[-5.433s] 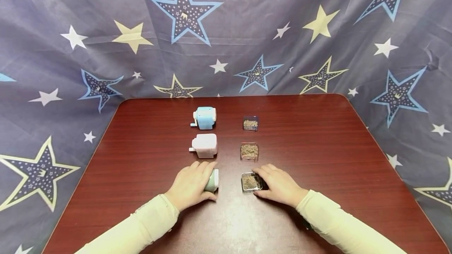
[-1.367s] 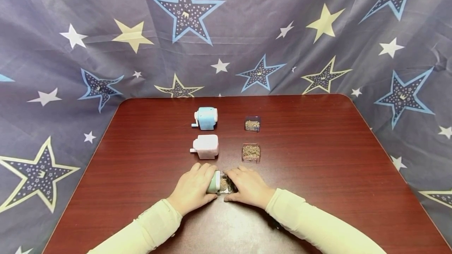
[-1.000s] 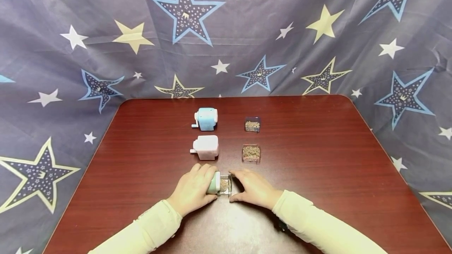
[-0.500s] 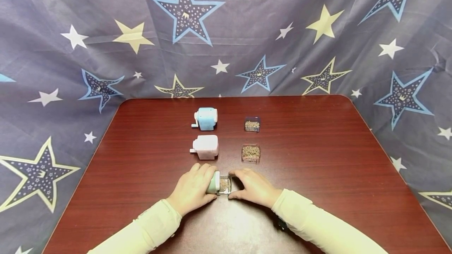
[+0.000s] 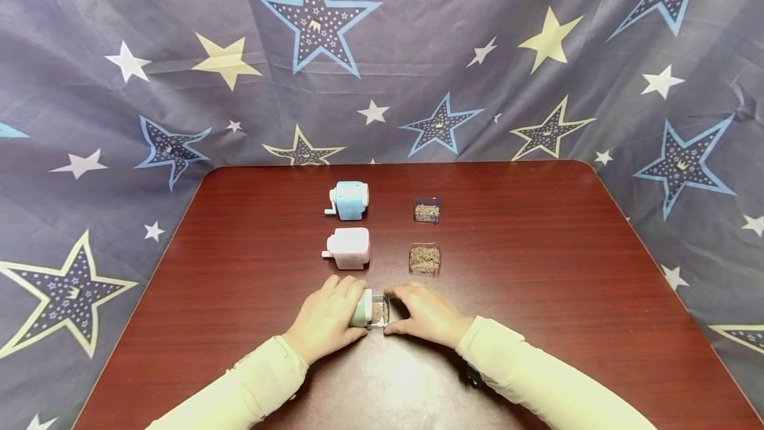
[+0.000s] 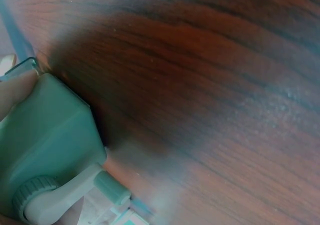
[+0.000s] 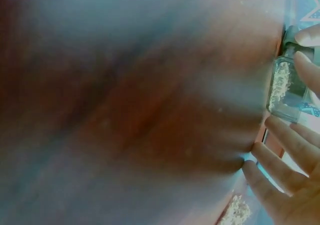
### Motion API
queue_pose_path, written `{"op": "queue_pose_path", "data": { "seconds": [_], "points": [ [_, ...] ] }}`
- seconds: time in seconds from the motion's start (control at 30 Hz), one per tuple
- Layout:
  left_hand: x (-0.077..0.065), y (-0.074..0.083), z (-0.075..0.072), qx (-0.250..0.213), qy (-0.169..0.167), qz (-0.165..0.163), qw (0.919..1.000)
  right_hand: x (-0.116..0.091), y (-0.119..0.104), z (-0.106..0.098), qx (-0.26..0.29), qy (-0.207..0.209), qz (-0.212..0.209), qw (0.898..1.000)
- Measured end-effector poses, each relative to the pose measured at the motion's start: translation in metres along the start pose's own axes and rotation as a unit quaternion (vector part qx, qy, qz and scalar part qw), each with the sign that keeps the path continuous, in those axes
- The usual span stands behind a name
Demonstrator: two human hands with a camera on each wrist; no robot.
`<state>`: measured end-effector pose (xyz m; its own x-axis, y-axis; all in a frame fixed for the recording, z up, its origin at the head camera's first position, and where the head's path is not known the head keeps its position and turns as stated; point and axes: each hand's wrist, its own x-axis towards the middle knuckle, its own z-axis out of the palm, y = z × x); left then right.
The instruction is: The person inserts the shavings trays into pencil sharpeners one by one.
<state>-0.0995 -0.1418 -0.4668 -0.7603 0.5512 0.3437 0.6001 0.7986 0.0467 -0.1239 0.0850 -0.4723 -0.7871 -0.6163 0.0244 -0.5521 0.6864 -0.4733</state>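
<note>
My left hand (image 5: 327,310) grips a green crank pencil sharpener (image 5: 360,310) lying on the table, its pale end facing right. In the left wrist view, the sharpener's crank (image 6: 70,192) with a green knob sticks out. Against that pale end sits a clear shavings drawer (image 5: 379,312) holding light brown shavings, part of it out to the right. My right hand (image 5: 431,314) has its thumb and forefinger at the two corners of the drawer's outer end. In the right wrist view, its other fingers (image 7: 260,180) are spread apart beside the drawer.
Farther back stand a pink crank sharpener (image 5: 348,248) and a blue one (image 5: 349,200). To their right lie a drawer with a reddish edge (image 5: 425,259) and a dark blue drawer (image 5: 427,210), both holding shavings. A star-printed cloth (image 5: 382,58) hangs behind the table (image 5: 537,231).
Over several seconds, my right hand carried the clear drawer leftward to the green sharpener, then drew back to the drawer's outer end. In the last half second, hand and drawer edge shifted slightly left.
</note>
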Motion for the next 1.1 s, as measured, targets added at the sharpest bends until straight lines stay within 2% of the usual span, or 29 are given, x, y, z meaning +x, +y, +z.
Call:
{"op": "queue_pose_path", "data": {
  "seconds": [0.23,0.67,1.1],
  "points": [
    [0.001,-0.001,0.001,0.003,0.007,0.002,1.0000,0.002,0.000,0.000,-0.011,-0.001,-0.001,1.000],
    [0.002,0.001,-0.002,-0.008,-0.016,-0.009,0.9998,0.008,-0.005,0.001,-0.017,-0.004,-0.011,1.000],
    [0.000,0.000,-0.001,-0.009,-0.007,-0.002,0.9999,0.011,-0.009,0.003,-0.028,-0.007,-0.003,1.000]
  ]
}}
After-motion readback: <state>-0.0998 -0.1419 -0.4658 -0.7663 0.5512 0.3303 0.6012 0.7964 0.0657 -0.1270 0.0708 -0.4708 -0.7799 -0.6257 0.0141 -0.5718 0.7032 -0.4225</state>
